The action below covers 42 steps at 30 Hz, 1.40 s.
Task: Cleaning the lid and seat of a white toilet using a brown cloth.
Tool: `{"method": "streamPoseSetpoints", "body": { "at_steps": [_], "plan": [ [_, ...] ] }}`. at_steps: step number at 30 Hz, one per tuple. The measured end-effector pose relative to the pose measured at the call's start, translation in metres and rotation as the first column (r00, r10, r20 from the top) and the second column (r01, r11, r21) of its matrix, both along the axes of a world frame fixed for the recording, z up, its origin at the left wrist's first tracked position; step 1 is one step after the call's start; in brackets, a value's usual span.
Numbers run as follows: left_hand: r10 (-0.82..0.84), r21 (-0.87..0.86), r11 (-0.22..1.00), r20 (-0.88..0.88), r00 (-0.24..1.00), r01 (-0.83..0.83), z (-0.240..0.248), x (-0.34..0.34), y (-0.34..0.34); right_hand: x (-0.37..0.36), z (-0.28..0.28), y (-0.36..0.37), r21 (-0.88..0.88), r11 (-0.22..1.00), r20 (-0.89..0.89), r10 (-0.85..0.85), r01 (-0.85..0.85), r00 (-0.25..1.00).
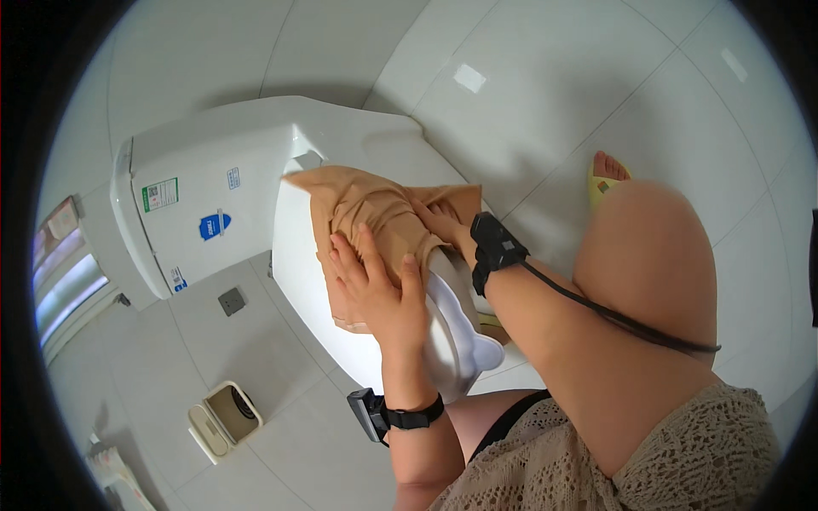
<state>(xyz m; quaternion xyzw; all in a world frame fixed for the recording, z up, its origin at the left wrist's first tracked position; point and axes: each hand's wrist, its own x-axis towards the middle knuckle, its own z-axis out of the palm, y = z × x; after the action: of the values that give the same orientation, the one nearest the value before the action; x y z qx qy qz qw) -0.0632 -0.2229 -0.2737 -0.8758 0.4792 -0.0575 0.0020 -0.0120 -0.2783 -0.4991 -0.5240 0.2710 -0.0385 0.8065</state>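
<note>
A tan cloth (362, 204) lies bunched and wrinkled over the white toilet lid (298, 281). My left hand (379, 294) is open on it, palm down with the fingers spread. At the cloth's right side my right hand (445, 226) rests with its fingers stretched out along the fabric; folds hide part of them. Below the cloth, nearer me, a pale rounded seat piece with a wavy edge and a knob-like tab (484, 351) sticks out. Its far part is covered by the cloth.
The white toilet tank (196, 196) with several stickers stands at the left. A small cream bin (228, 417) with its lid up is on the tiled floor at lower left. My foot in a yellow slipper (603, 183) is at the right. A cable (613, 315) runs from my right wrist.
</note>
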Motion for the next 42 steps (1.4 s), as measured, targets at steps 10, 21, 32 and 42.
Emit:
{"method": "streamPoseSetpoints", "body": {
  "at_steps": [10,21,32,42],
  "plan": [
    [-0.114,0.205,0.972,-0.006,0.994,0.112,-0.008,-0.095,0.043,-0.058,-0.080,0.095,-0.025,0.999,-0.132,-0.046,0.043,0.990],
    [-0.205,0.099,0.969,-0.188,0.961,0.226,-0.008,-0.072,0.024,-0.056,-0.122,0.066,-0.394,0.898,-0.001,-0.213,0.195,0.977],
    [-0.127,0.146,0.979,-0.114,0.985,0.143,-0.004,-0.051,0.004,-0.075,0.048,-0.059,0.168,0.978,0.051,-0.132,0.122,0.990],
    [-0.165,0.050,0.984,-0.092,0.982,0.170,-0.010,-0.070,0.034,-0.141,0.062,0.055,0.498,0.863,0.068,-0.135,0.083,0.988]
  ]
}}
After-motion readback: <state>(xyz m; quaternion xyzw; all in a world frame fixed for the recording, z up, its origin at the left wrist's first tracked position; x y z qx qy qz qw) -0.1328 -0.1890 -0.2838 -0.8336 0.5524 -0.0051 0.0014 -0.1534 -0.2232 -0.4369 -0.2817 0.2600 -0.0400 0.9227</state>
